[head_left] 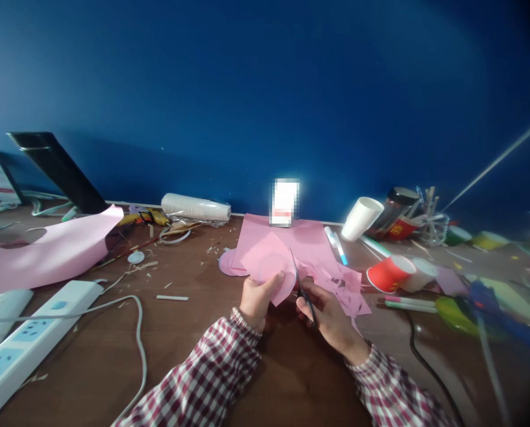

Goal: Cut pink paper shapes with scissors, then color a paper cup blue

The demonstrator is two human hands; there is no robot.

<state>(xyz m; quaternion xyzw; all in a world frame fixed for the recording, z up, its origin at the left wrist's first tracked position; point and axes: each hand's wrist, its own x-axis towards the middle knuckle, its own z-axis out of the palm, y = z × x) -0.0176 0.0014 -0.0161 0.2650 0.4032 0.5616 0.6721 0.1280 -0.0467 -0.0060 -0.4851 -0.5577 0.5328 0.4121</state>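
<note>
My left hand (259, 296) pinches a piece of pink paper (271, 252) with a round outline drawn on it, thumb on top. My right hand (329, 314) is closed around the black handles of a pair of scissors (307, 299). The scissor blades point away from me and lie along the right edge of the paper. Behind both hands lies a larger pink sheet (303, 231). Cut pink scraps (347, 284) are heaped to the right, and a rounded pink piece (232, 263) lies to the left.
A white power strip (47, 320) and its cable (141, 338) occupy the left. Stacked paper cups (196, 207) lie along the wall. To the right are a red cup (392, 273), a white cup (361, 218) and markers (337, 246). A curved pink sheet (69, 249) stands far left.
</note>
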